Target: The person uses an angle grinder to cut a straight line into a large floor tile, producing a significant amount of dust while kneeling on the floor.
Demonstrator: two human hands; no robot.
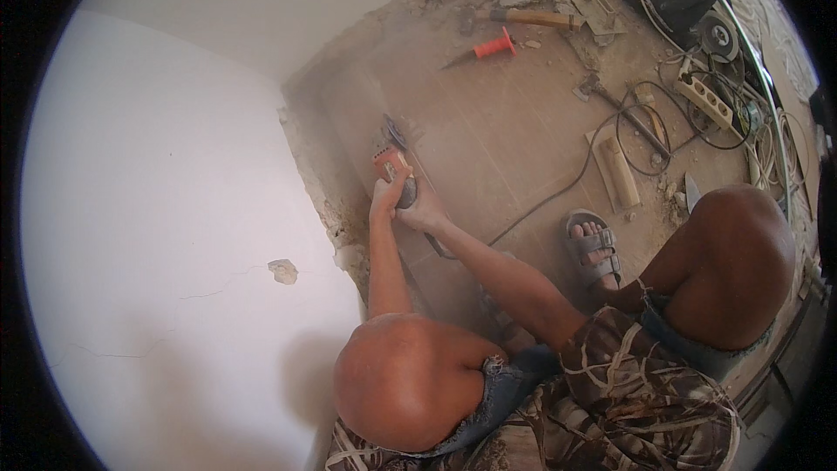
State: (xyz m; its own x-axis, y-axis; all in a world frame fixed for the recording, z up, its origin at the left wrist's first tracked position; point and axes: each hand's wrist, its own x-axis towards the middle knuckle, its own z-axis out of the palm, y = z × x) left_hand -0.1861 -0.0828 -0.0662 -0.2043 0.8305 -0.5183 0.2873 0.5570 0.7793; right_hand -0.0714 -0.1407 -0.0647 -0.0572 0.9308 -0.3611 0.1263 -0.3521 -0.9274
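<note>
With both hands I hold an orange and black angle grinder (391,164) low over the dusty tiled floor (488,139), close to the broken base of the wall. Its dark disc (395,131) points away from me, and dust hazes the floor around it. My left hand (384,198) is closed round the left side of the body. Wrapped about the rear end is my right hand (425,211); some of its fingers are hidden behind the tool. A black cord (545,201) runs from the grinder to the right across the floor.
Chipped plaster (318,183) edges the white wall (174,209) on my left. Farther off lie a red-handled chisel (494,47) and a wooden-handled hammer (532,17). To the right are a hammer (628,113), a plastering float (615,170), a power strip (704,98) and coiled cables. My sandalled foot (593,249) is nearer.
</note>
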